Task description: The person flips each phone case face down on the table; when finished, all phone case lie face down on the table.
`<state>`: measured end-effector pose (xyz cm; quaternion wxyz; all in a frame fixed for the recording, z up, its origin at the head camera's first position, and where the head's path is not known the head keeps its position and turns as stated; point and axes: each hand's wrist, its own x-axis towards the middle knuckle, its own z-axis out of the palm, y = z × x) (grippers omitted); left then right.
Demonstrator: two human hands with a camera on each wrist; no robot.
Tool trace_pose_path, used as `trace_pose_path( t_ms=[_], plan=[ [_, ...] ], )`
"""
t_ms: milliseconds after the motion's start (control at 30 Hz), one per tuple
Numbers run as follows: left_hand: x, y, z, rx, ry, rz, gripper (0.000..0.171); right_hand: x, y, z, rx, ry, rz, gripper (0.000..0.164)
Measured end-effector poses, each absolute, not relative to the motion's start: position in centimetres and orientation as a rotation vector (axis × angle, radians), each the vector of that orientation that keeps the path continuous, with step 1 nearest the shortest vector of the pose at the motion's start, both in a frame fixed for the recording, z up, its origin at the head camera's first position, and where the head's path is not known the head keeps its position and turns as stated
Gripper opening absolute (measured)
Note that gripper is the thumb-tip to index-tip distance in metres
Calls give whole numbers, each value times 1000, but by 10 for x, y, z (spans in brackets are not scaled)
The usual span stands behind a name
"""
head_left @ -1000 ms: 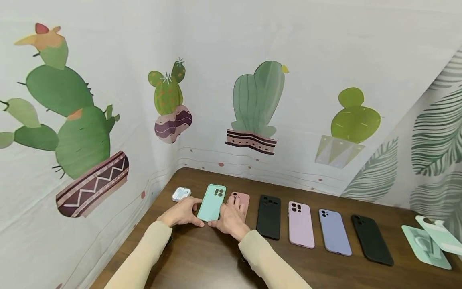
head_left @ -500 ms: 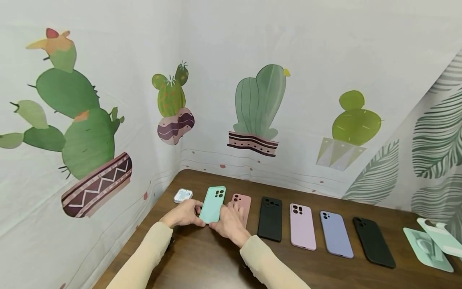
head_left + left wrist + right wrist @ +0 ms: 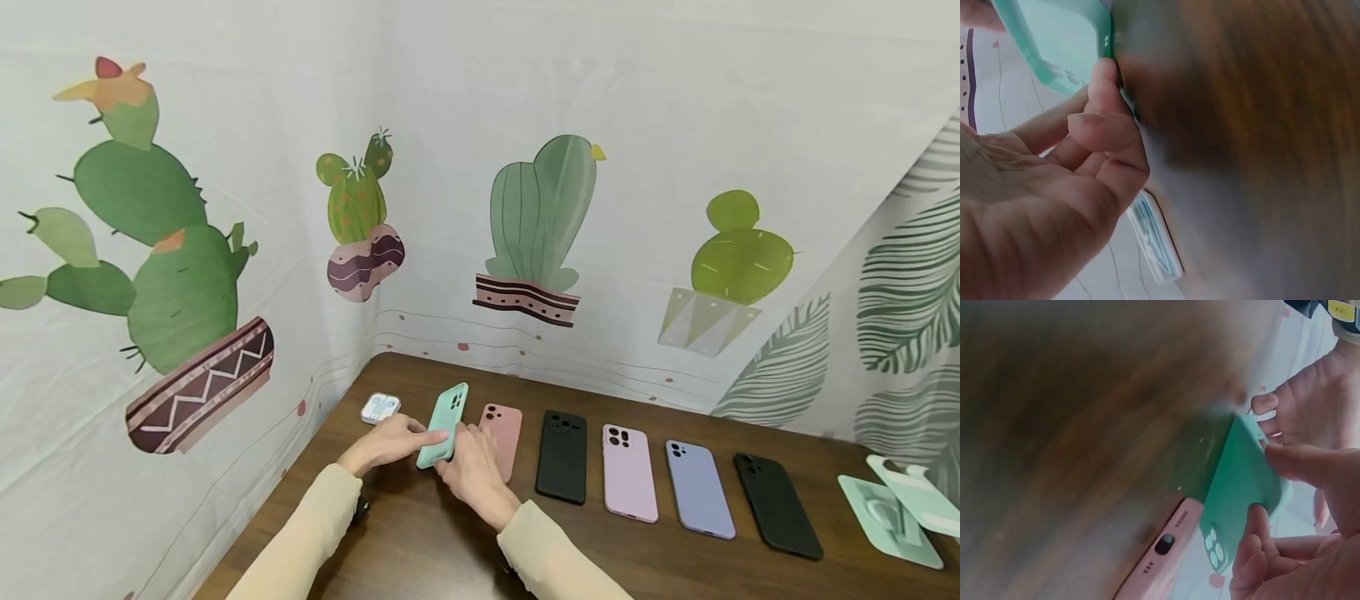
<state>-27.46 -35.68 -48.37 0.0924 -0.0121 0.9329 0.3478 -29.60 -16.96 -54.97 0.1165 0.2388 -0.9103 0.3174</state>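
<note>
A mint-green phone case (image 3: pixel 442 429) with camera cut-outs stands tilted on its long side between both hands. My right hand (image 3: pixel 476 471) pinches its lower end and right side, thumb and fingers on the green back in the right wrist view. My left hand (image 3: pixel 390 440) holds the other side, its thumb across the case in the head view; its fingertips (image 3: pixel 1104 78) meet the rim in the left wrist view. That view shows the hollow inside of the case (image 3: pixel 1063 34). Close beside my right hand lies a pink phone case (image 3: pixel 504 429).
A small clear box with white earphones (image 3: pixel 379 407) lies behind my left hand. To the right stand in a row a black case (image 3: pixel 561 458), a lilac case (image 3: pixel 628 471), a blue-violet case (image 3: pixel 699 487) and another black case (image 3: pixel 777 504). Mint stands (image 3: pixel 892 517) lie far right.
The mint phone case has turned from lying nearly flat, back up, to a steep tilt on its side. My left thumb has moved up onto it.
</note>
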Motion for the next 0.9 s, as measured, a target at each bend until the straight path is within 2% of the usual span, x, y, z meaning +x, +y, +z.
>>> trace_pose_path(
  t_ms=[133, 300, 400, 767, 900],
  plan=[
    [-274, -356, -483, -32, 2757, 1057, 79, -301, -177, -558, 728, -2645, 941, 41],
    [-276, -363, -486, 54, 2667, 1185, 60, -296, -180, -546, 805, -2605, 1015, 33],
    [-276, -370, -487, 88, 2590, 1295, 54, -299, -183, -549, 790, -2640, 1068, 33],
    [-273, -388, -479, 105, 2543, 1481, 68, -307, -199, -556, 727, -2930, 1243, 31],
    [-273, -392, -472, 194, 2629, 1471, 68, -306, -205, -552, 668, -2985, 1269, 39]
  ],
)
